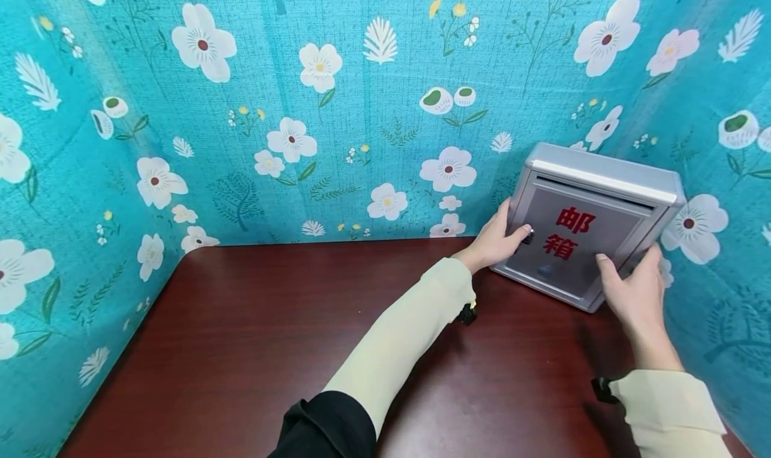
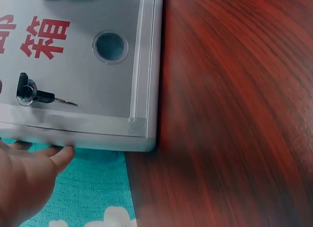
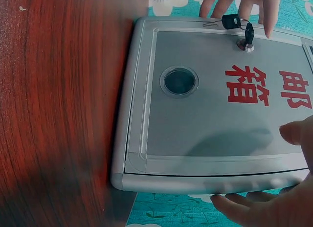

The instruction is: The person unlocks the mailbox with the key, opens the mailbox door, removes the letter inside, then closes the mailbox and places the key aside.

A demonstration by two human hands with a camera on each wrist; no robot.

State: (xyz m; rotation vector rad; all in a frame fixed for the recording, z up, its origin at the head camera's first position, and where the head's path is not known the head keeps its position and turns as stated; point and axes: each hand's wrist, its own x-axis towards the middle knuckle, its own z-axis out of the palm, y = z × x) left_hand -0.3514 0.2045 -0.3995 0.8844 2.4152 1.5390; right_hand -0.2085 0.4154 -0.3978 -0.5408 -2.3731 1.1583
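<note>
A silver metal mailbox (image 1: pixel 581 244) with red Chinese characters on its door stands upright at the right rear of the table. My left hand (image 1: pixel 495 242) grips its left side, thumb at the front near the lock, fingers around the edge. On the opposite side my right hand (image 1: pixel 638 287) holds the box, its thumb over the door and its fingers wrapped around the side. Black-headed keys (image 3: pixel 234 22) hang in the lock. Low on the door sits a round window (image 2: pixel 110 46), and a dark slot (image 1: pixel 593 195) runs across the top.
Dark red-brown wood makes up the table (image 1: pixel 241 351). A turquoise flowered cloth (image 1: pixel 337 143) rises behind it and along both sides, close to the mailbox at the back and right.
</note>
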